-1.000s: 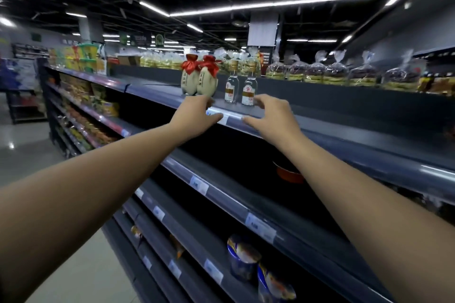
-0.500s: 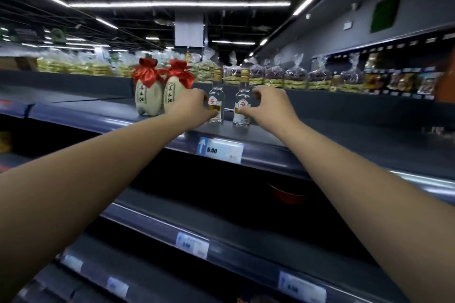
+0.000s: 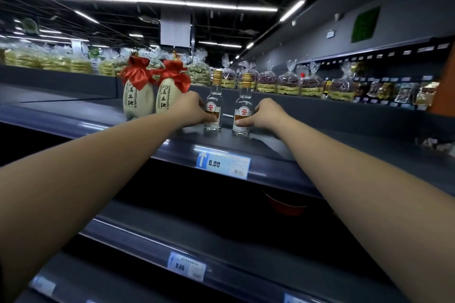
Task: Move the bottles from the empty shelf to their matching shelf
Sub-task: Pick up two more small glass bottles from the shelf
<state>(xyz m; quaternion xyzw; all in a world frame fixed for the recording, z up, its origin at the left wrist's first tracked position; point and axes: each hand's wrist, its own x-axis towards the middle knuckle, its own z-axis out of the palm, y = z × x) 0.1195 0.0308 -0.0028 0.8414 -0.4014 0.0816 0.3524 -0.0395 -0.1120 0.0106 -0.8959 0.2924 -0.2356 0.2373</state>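
1. A dim shop aisle under strip lights holds a dark top shelf [image 3: 73,115] with a price tag [image 3: 222,164] reading 6.00 on its front edge.
2. Two clear glass bottles with gold caps stand upright on it, slightly apart: the left bottle [image 3: 214,96] and the right bottle [image 3: 243,101].
3. The left hand [image 3: 190,110] wraps the left bottle's lower body, fingers curled around the label.
4. The right hand [image 3: 264,113] grips the right bottle low down, thumb across the label's front.
5. Two cream jars [image 3: 147,98] with red bows stand just left of the left hand.
6. Bagged snacks [image 3: 288,81] line the ledge behind.
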